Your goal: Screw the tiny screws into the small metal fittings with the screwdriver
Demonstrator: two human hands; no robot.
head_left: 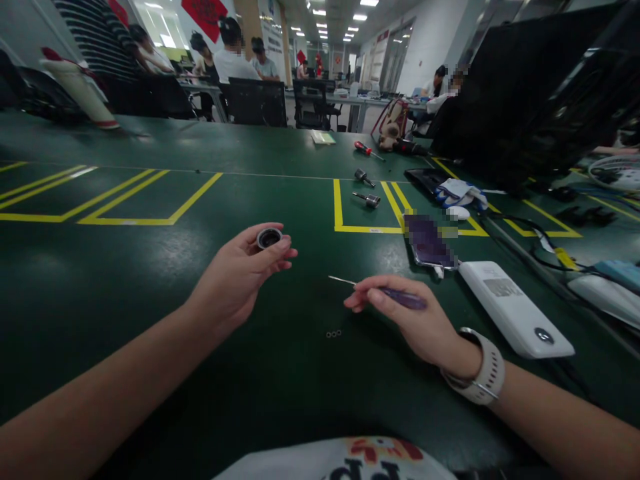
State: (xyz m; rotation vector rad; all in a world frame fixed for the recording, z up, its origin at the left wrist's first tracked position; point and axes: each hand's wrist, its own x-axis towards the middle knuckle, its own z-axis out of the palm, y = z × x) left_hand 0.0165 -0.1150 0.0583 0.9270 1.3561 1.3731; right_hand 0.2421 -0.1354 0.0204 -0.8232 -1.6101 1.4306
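Between the thumb and fingers of my left hand (pixel 250 267) is a small round metal part (pixel 269 239), its dark hollow end turned up toward me. My right hand (pixel 400 307) grips a screwdriver (pixel 400 297) with a purple handle; its thin shaft points left toward the metal part, without touching it. Three tiny rings (pixel 333 334) lie in a row on the green table (pixel 280 400), below and between my hands. What sits inside the metal part is too dark to make out.
Two metal tool bits (pixel 367 199) lie beyond my hands, with a red screwdriver (pixel 367 150) farther back. On the right are a phone (pixel 429 241), a white power bank (pixel 515 310), a glove (pixel 460 193) and cables. People sit at desks behind the table.
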